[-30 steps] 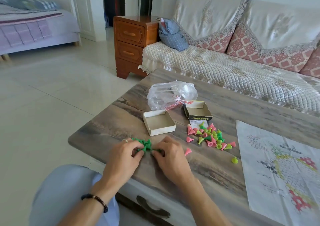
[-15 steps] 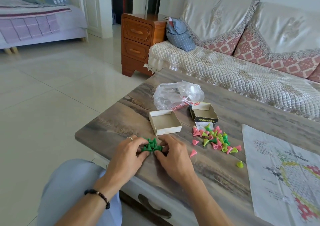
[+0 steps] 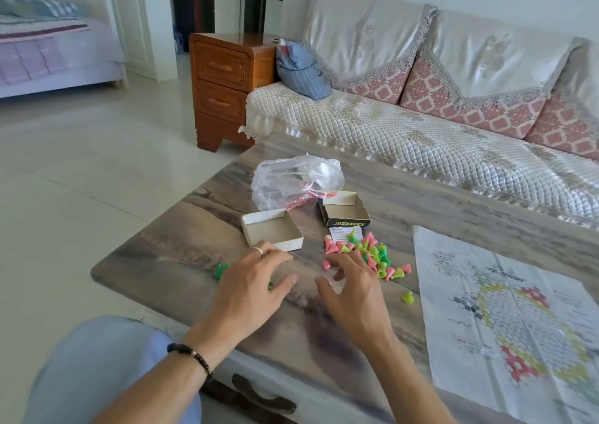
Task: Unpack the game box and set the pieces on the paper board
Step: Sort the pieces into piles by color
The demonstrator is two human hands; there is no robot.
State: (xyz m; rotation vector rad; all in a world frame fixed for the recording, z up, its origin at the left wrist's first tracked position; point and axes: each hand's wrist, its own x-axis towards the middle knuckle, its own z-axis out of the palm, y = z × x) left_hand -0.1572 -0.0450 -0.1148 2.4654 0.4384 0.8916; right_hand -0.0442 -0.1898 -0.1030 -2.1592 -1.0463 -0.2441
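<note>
Hovering over desk (image 3: 181,261): left grip (image 3: 249,289) fingers spread, holding nothing | right grip (image 3: 353,290) fingers loosely spread, empty | green pieces (image 3: 221,270) just left of left grip | mixed piece pile (image 3: 366,253) just beyond right grip | paper board (image 3: 505,320) further right | box tray (image 3: 274,234) just beyond left grip

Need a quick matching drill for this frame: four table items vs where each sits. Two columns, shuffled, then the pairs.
Items:
1. plastic bag
2. paper board
3. white tray
4. lone yellow piece

Places:
A. just beyond the left hand
B. table's right side
C. far side, behind both trays
D. apart, between the piece pile and the board

Pairs: 1-C, 2-B, 3-A, 4-D
</note>
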